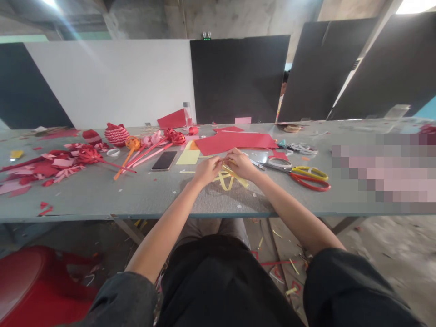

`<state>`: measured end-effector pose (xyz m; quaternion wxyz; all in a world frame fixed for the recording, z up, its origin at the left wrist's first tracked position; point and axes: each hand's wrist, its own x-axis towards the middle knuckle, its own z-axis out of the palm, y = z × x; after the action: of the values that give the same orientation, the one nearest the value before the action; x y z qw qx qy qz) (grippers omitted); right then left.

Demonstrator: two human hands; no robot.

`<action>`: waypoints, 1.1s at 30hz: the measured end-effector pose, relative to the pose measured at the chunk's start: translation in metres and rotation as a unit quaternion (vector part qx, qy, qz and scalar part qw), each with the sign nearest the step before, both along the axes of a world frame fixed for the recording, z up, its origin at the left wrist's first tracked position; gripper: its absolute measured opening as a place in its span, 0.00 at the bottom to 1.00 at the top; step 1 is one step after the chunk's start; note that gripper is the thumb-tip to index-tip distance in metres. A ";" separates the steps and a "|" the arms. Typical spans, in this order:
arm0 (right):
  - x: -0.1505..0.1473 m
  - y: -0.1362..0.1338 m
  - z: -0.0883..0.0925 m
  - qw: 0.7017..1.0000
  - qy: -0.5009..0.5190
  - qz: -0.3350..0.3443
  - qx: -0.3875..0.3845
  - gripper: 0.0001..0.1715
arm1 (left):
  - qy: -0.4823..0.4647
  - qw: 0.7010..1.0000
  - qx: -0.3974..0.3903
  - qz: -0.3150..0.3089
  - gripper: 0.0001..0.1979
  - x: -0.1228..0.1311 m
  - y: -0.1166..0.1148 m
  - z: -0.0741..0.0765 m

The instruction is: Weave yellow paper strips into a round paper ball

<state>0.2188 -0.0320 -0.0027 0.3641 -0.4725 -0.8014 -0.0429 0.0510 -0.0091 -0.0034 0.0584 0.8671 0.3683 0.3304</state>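
My left hand (208, 170) and my right hand (241, 165) meet over the near middle of the table. Fingers of both are pinched together on yellow paper strips (226, 182), which hang and loop below the fingertips. The exact grip is partly hidden by the hands. Just beyond them lie red paper sheets (235, 142) and a pale yellow sheet (188, 157). Right of my right hand rest large scissors (294, 171) with one red and one yellow handle.
A phone (164, 161) lies on the table (143, 195) left of my hands. Further left are paper flowers on sticks (132, 147), a pile of red and pink paper pieces (51, 168) and a tape roll (113, 152). A red stool (23, 281) stands below at left.
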 end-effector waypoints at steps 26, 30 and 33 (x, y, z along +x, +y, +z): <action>0.004 0.003 0.003 0.993 0.091 0.052 -0.052 0.07 | -0.050 0.998 -0.044 0.003 0.11 0.000 0.006 0.000; 0.006 0.005 0.005 0.976 0.189 0.054 -0.093 0.08 | -0.068 0.997 -0.048 0.007 0.10 0.000 0.007 0.000; 0.008 0.007 0.005 0.965 0.229 0.064 -0.113 0.10 | -0.084 0.995 -0.053 -0.004 0.11 0.001 0.007 0.000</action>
<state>0.2263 -0.0253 0.0024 0.4839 -0.4557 -0.7249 0.1807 0.0518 -0.0021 -0.0036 0.1361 0.8332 0.3758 0.3823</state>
